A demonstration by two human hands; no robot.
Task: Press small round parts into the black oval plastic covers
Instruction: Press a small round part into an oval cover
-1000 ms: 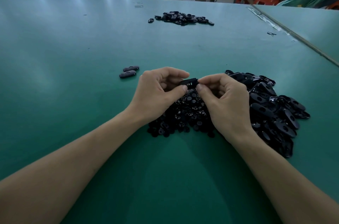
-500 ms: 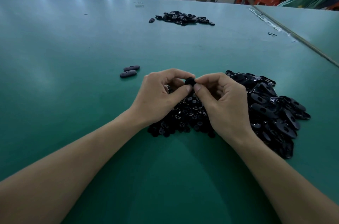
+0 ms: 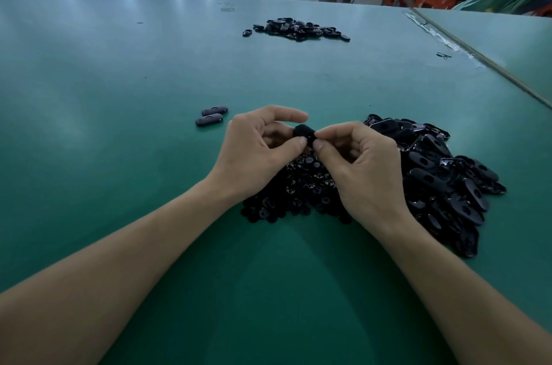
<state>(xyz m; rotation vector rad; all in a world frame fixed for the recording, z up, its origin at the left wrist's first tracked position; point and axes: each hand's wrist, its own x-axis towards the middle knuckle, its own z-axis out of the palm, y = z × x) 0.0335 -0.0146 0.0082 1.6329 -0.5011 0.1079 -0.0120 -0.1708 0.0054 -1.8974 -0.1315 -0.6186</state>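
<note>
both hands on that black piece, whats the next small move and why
Probably one firm squeeze to seat the round part: left hand and right hand both pinch one black cover above the round parts pile, not yet beside the two covers at left.

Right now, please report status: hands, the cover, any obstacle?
Status: left hand and right hand both pinch one black cover. Held above round-parts pile. Nothing in the way.

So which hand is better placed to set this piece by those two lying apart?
Probably the left hand: the two separate covers lie just beyond it on its side. The right hand, also pinching the held cover, sits by the pile of covers instead.
</note>
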